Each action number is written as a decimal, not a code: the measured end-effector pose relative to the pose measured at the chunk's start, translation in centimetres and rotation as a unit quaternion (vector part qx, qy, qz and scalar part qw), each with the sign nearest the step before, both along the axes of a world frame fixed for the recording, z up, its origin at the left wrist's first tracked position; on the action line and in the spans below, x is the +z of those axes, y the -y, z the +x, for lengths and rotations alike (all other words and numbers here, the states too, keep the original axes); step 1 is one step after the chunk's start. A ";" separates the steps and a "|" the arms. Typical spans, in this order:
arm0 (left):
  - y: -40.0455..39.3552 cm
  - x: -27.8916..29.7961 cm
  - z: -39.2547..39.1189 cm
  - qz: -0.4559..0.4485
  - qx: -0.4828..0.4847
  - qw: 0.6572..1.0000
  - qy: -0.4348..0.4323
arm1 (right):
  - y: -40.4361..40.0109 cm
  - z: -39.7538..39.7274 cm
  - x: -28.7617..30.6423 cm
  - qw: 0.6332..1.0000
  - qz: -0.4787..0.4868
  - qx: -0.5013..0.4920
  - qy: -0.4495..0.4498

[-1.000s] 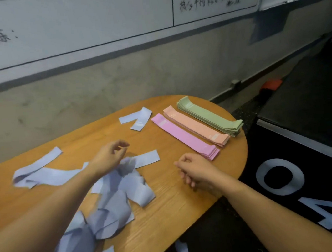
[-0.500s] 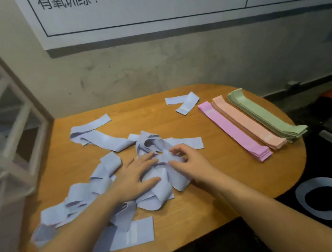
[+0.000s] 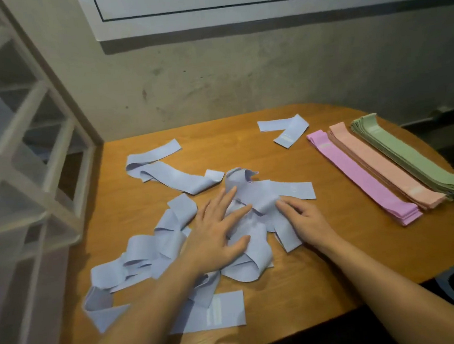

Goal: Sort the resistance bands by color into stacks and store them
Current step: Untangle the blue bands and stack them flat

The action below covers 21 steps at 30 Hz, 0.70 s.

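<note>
While spread across the oval wooden table, tangled heap of pale blue fabric bands remains unsorted. Already stacked at right: green, peach, pink. Left hand pressing flat, fingers straight; right hand apparently pinching a blue fold, partly hidden.
</note>
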<state>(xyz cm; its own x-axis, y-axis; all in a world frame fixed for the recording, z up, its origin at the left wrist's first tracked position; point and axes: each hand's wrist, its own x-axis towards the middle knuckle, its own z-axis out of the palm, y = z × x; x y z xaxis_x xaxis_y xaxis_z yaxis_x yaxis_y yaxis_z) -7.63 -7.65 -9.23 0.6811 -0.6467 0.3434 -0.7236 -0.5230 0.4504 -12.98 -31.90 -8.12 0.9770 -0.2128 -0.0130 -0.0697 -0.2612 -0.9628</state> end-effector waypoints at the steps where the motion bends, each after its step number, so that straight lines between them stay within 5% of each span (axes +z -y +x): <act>1: 0.0 0.0 0.0 0.010 -0.003 1.000 -0.008 | 0.2 0.0 0.2 1.000 0.023 -0.017 -0.002; 5: 0.0 0.1 0.0 0.054 -0.018 0.997 -0.057 | 1.1 0.0 0.5 0.984 0.152 -0.089 0.005; 12: 0.1 0.5 0.1 0.090 0.006 0.996 -0.026 | 2.5 -0.3 1.1 0.889 0.424 -0.175 0.004; 16: 1.4 1.5 0.7 0.132 0.015 0.991 -0.010 | 3.1 -0.4 1.4 0.863 0.467 -0.193 0.009; 21: 4.8 2.4 0.3 0.100 -0.006 0.994 0.033 | 3.5 -0.8 1.0 0.873 0.432 -0.227 -0.002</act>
<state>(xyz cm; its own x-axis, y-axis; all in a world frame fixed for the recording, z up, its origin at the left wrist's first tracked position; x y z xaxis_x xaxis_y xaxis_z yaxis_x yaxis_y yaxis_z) -7.28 -12.43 -6.87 0.6531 -0.7147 0.2503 -0.7549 -0.5883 0.2899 -13.77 -35.40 -7.10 0.7945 -0.4861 -0.3639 0.0185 0.6184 -0.7856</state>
